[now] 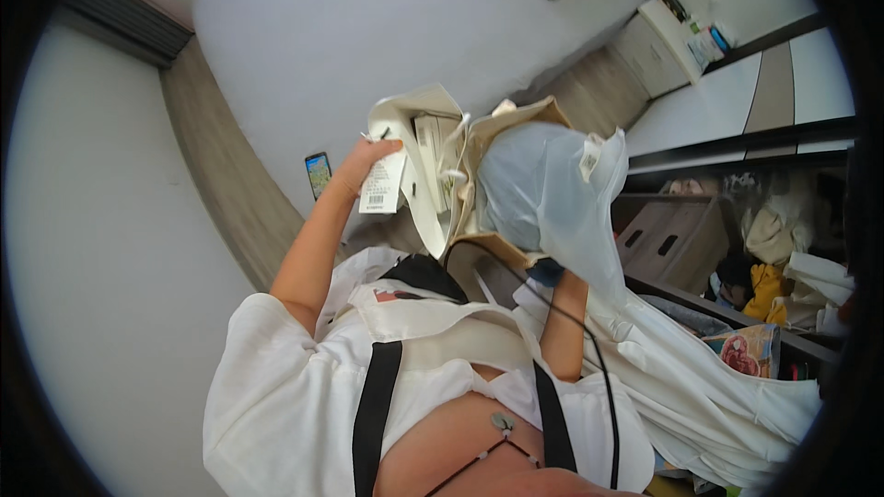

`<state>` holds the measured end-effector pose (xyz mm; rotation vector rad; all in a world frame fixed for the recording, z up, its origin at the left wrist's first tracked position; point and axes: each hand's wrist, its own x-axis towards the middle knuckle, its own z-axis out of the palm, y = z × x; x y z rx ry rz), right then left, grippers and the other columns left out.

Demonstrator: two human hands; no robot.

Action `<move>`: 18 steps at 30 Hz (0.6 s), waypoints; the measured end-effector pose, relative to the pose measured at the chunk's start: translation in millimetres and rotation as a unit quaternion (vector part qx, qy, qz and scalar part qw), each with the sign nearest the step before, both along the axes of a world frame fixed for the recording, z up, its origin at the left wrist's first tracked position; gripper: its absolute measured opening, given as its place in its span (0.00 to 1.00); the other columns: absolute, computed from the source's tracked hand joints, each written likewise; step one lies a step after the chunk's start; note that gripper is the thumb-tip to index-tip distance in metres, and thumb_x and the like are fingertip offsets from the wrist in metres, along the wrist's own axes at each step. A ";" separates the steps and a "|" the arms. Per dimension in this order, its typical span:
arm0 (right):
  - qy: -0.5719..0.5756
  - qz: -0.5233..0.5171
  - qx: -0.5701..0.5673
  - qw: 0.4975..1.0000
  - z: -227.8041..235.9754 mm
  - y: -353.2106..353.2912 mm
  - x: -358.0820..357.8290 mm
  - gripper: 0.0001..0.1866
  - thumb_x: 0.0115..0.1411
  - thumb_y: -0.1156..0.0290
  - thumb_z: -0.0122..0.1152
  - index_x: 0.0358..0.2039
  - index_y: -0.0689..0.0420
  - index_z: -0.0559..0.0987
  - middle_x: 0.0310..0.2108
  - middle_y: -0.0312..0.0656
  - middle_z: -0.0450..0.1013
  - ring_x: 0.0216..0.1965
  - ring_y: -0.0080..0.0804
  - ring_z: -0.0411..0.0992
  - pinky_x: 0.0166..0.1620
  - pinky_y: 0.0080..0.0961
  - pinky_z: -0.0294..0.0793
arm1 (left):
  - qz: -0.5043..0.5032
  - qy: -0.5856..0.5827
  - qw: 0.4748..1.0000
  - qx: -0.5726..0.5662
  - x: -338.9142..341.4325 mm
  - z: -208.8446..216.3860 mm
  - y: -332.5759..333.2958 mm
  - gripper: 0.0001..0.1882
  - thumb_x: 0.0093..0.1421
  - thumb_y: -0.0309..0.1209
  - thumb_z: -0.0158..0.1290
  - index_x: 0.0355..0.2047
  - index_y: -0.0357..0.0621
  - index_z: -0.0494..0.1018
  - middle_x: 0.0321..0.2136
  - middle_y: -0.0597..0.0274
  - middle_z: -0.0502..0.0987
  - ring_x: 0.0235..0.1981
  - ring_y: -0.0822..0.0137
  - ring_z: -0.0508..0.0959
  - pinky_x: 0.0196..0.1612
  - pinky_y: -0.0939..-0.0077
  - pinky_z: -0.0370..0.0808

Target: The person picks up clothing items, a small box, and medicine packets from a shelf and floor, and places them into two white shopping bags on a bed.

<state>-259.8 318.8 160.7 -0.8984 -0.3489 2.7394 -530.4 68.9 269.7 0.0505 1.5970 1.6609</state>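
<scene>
While the left hand (376, 152) clamps its fingers on the side of a cream bag (402, 108), with a white paper tag (378, 186) hanging just below the thumb, the right forearm (562, 327) reaches up beneath loose plastic. The right hand is mostly hidden there, so I cannot tell whether its fingers are apart or together.

The step in hand looks like holding the bags open and sorting through them; the next move probably calls for a steady left grip and a gentle pull that spares the thin plastic.

Both bags stand mouth up in front of the person. The cream bag looks soft and fabric-like, its wall folding around a flat-sided, pale box (430, 149). Beside it, a tan bag (550, 112) with stiffer, creased edges holds a rounded bundle (525, 170) in cloudy, wrinkled plastic. A flat, glossy phone (318, 172) lies near the smooth grey bed (368, 28).
</scene>
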 end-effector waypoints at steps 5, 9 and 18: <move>-0.026 -0.019 -0.010 0.999 0.2 -4.7 2.2 0.15 0.57 0.66 0.48 0.43 0.59 0.72 0.33 0.40 0.73 0.32 0.26 0.73 0.36 0.22 0.73 | -0.005 -0.028 1.000 0.012 -1.4 5.6 -1.3 0.21 0.46 0.33 0.54 0.40 0.35 0.67 0.26 0.57 0.75 0.21 0.70 0.77 0.23 0.78 0.75; -0.042 -0.044 -0.013 0.998 6.3 -3.0 4.5 0.15 0.58 0.67 0.48 0.43 0.59 0.72 0.33 0.40 0.73 0.32 0.26 0.73 0.37 0.22 0.73 | 0.000 -0.026 0.999 0.026 -7.2 -1.5 3.6 0.19 0.46 0.33 0.54 0.38 0.35 0.68 0.25 0.58 0.75 0.19 0.70 0.76 0.21 0.79 0.74; -0.007 -0.120 -0.007 0.993 6.3 58.8 -32.5 0.15 0.58 0.67 0.47 0.43 0.59 0.71 0.33 0.40 0.73 0.32 0.27 0.73 0.37 0.22 0.73 | -0.030 0.010 0.999 -0.033 -68.6 -28.0 102.3 0.15 0.47 0.34 0.55 0.30 0.35 0.71 0.21 0.61 0.74 0.16 0.72 0.74 0.18 0.81 0.71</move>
